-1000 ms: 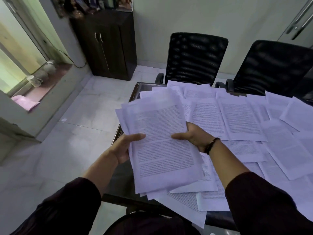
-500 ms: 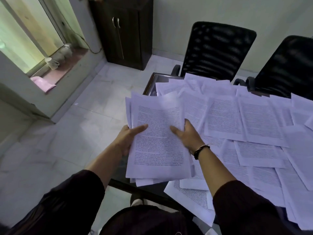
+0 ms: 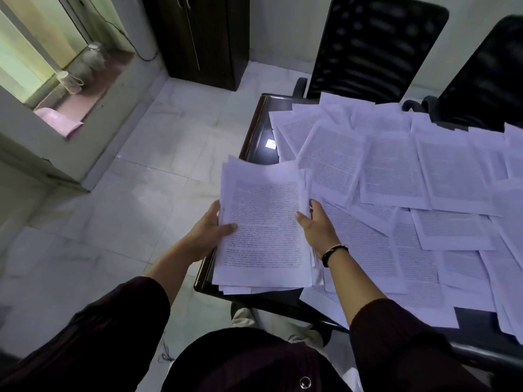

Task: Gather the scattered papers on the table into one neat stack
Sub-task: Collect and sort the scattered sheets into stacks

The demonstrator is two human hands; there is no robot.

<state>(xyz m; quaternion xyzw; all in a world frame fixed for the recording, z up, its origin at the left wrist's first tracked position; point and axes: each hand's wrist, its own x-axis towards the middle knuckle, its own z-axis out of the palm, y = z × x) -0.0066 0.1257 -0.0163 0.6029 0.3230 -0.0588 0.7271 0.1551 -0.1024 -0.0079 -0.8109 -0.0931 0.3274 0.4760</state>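
stack [image 3: 264, 222] overhanging table [image 3: 256, 128] corner, hands [image 3: 208, 230] gripping sides

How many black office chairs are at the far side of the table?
2. One mesh-back chair stands behind the table's far left corner; the other chair is to its right, cut off by the frame edge.

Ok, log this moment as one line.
hands: left hand and right hand grip paper stack | stack: uneven | table: loose papers remain
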